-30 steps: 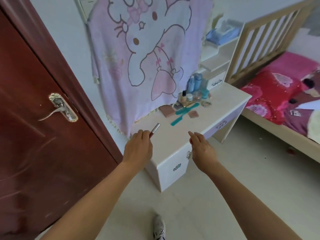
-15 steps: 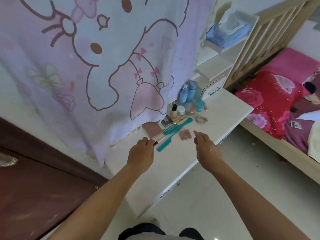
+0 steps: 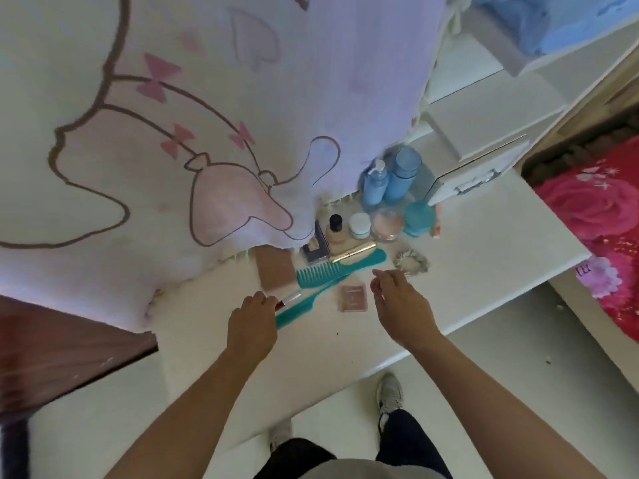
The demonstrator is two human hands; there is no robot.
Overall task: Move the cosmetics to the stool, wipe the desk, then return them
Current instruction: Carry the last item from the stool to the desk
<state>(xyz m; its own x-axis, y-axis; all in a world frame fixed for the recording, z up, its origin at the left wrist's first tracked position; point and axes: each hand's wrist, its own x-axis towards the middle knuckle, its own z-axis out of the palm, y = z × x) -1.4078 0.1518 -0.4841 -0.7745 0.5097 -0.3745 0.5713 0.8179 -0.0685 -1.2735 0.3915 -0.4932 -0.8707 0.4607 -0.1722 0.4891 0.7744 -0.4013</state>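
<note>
My left hand (image 3: 254, 319) is closed around a slim silver tube (image 3: 289, 298), held low over the white desk (image 3: 484, 250) beside a teal tail comb (image 3: 304, 307). My right hand (image 3: 401, 305) hovers with fingers apart and nothing in it, just right of a small pink compact (image 3: 352, 298). Behind them lie a wide teal comb (image 3: 340, 268), a brown flat palette (image 3: 275, 269) and a gold tube (image 3: 352, 254). Further back stand two blue bottles (image 3: 390, 181), a teal jar (image 3: 419, 218), a white-lidded jar (image 3: 359, 224), a pink powder case (image 3: 387, 223) and a foundation bottle (image 3: 336, 233).
A pink cartoon-print cloth (image 3: 207, 133) hangs over the desk's back left. A small drawer unit (image 3: 477, 174) stands at the back right, shelves above it. A scrunchie (image 3: 411, 262) lies on the desk. A red floral bed (image 3: 594, 216) is to the right, a dark door (image 3: 52, 350) to the left.
I have stepped up to the desk and now look down on it. My left hand has carried the silver tube in beside the combs. My right hand has come over the desk.
</note>
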